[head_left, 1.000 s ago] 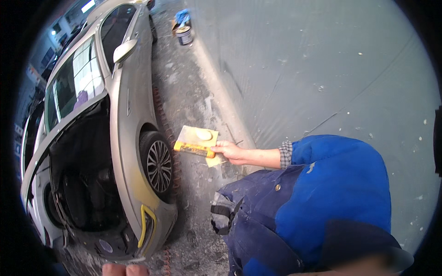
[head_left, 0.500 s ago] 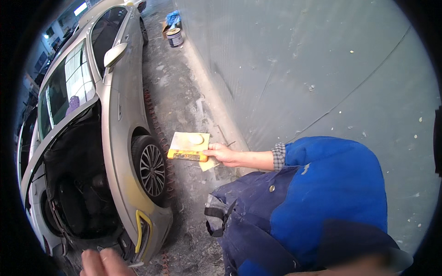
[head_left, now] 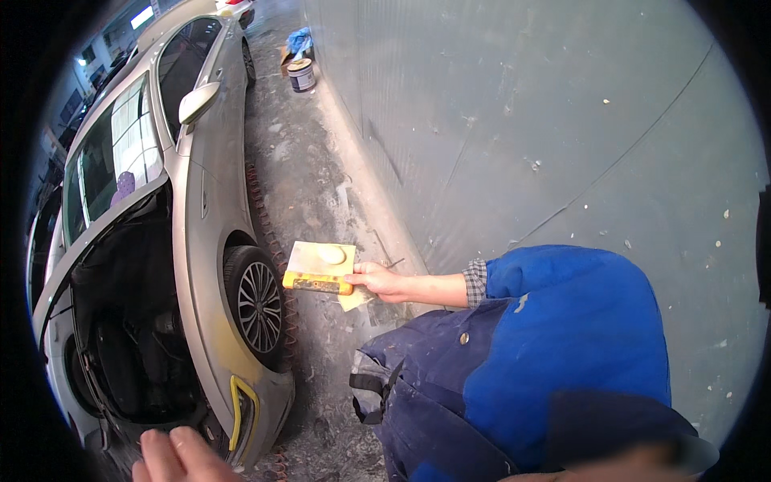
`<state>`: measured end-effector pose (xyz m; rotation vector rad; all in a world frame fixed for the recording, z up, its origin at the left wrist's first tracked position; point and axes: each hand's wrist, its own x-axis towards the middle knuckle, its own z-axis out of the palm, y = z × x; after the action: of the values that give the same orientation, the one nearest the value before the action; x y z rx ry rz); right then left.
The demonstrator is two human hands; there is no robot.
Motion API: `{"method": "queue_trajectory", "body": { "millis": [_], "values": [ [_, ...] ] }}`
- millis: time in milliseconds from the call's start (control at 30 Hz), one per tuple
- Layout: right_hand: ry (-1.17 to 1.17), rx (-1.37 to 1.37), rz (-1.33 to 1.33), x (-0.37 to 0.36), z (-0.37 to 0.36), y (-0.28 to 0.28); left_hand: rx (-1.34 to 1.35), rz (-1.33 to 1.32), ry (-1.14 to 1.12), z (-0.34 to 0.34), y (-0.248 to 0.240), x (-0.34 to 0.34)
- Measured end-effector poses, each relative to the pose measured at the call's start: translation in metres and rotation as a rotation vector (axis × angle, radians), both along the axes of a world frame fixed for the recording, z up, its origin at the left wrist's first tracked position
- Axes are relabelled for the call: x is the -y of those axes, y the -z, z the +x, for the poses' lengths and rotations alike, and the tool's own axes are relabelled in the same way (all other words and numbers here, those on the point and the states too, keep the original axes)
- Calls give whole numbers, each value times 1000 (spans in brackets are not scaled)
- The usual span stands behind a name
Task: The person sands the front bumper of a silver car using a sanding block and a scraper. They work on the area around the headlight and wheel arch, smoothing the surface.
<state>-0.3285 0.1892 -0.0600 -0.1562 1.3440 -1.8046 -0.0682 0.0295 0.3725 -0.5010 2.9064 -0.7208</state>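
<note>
My right hand (head_left: 376, 281) reaches left across the middle of the view, its fingers closed on a yellow block (head_left: 318, 283) with dark marks, possibly a sanding block. A pale yellow sheet (head_left: 303, 255) lies along the block's far side, with a small cream oval piece (head_left: 331, 255) on it. Another yellow sheet corner (head_left: 353, 300) hangs below the same hand. At the lower left edge, close up, my left hand (head_left: 178, 458) shows only a few fingers, stretched upward with nothing visible in them; the rest is cut off.
A beige car (head_left: 193, 161) fills the left side, bonnet raised, with yellowish patches near its front wheel (head_left: 257, 301). A grey wall (head_left: 562, 112) bounds the right. A coiled red hose (head_left: 261, 201) lies beside the car. A dark tub (head_left: 301, 76) stands far off by the wall.
The view has shifted slightly, so the car, the wall and my right hand with the yellow block appear a little further left and lower. My left hand shows slightly more of its fingers.
</note>
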Motion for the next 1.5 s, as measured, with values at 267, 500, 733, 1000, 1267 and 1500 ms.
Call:
{"method": "queue_trajectory", "body": {
  "millis": [267, 500, 733, 1000, 1267, 1500],
  "values": [
    [8, 3, 8, 2, 0, 6, 28, -81, 29, 1, -11, -16],
    [7, 33, 29, -5, 2, -12, 57, -132, 69, -5, -11, -20],
    [15, 29, -16, 0, 2, -10, 87, -254, 120, -15, -18, -33],
    [-3, 26, 9, -2, 0, -1, 117, -223, 75, -19, -28, -46],
    [7, 34, 89, -1, 3, -15, 183, -233, 155, -31, -34, -65],
    [-9, 69, -41, 3, 4, -6, 177, -245, 451, -35, -15, -42]
  ]
}}
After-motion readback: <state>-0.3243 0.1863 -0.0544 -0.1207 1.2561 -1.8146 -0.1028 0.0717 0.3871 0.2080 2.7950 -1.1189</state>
